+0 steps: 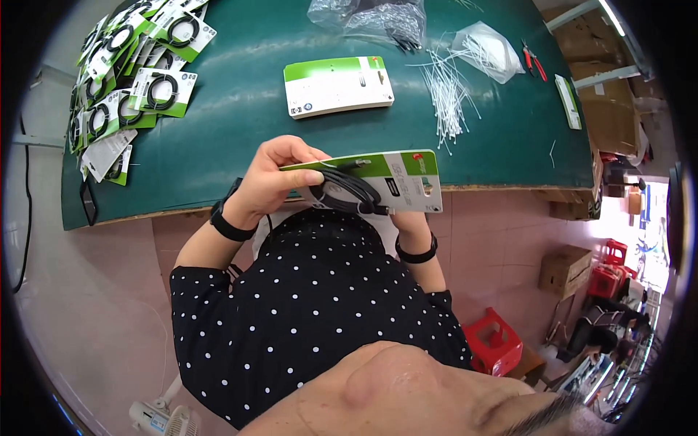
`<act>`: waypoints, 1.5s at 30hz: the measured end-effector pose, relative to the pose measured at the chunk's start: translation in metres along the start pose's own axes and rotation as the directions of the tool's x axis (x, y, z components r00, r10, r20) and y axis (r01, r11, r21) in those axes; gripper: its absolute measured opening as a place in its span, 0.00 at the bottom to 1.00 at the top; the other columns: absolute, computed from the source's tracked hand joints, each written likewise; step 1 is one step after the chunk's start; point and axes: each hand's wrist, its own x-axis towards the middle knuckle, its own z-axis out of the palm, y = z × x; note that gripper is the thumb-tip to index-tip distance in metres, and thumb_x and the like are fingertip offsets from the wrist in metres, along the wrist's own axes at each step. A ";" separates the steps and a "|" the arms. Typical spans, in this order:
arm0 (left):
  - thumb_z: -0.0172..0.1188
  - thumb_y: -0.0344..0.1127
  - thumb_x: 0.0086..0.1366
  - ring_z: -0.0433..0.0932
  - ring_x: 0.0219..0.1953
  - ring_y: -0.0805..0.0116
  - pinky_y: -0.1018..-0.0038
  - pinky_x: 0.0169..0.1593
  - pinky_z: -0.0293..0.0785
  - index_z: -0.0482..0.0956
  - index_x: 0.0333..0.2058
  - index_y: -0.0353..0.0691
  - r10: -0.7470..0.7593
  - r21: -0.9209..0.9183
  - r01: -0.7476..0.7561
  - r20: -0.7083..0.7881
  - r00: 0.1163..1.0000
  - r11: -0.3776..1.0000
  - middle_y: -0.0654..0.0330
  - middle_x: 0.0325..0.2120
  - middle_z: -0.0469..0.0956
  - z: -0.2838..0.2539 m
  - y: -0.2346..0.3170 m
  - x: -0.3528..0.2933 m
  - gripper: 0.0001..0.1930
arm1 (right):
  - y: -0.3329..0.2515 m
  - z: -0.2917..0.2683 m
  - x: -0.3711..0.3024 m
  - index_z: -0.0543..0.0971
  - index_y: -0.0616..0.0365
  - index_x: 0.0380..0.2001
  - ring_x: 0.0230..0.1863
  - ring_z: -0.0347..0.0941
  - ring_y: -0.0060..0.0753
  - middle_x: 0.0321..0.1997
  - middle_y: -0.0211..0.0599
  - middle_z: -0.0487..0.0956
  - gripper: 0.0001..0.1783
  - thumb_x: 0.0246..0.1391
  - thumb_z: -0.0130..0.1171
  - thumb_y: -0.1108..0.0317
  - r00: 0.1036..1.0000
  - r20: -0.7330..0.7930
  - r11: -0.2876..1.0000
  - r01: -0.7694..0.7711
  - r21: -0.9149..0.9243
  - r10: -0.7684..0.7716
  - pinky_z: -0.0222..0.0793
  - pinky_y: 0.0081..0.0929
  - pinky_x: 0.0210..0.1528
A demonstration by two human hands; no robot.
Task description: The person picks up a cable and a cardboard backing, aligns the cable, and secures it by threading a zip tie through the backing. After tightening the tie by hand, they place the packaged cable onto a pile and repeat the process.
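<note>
Over the table's near edge, my left hand [283,163] grips the left end of a green and white backing card [422,174], thumb on its front and fingers behind. A coiled black cable [352,192] lies against the card's face, with a thin white tie around the coil. The thumb rests at the coil's left side. My right hand [412,221] is behind and below the card's right part; its fingers are hidden. Just beyond the card, a stack of flat green and white cards [338,94] lies on the table.
On the green table [240,94], carded cables [120,87] are heaped at far left. White cable ties [447,94] spread right of the stack, beside a plastic bag [491,54] of them and red-handled cutters [534,62]. Another clear bag [385,22] lies far back. A red stool [494,341] stands right.
</note>
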 end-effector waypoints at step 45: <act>0.62 0.20 0.48 0.81 0.40 0.57 0.71 0.39 0.77 0.73 0.27 0.34 0.316 0.886 -0.464 0.436 0.843 0.016 0.54 0.39 0.81 0.014 -0.032 0.004 0.07 | -0.025 0.023 0.010 0.78 0.64 0.34 0.29 0.74 0.21 0.28 0.34 0.78 0.08 0.55 0.59 0.69 0.876 0.157 0.761 -0.475 0.442 0.455 0.70 0.16 0.35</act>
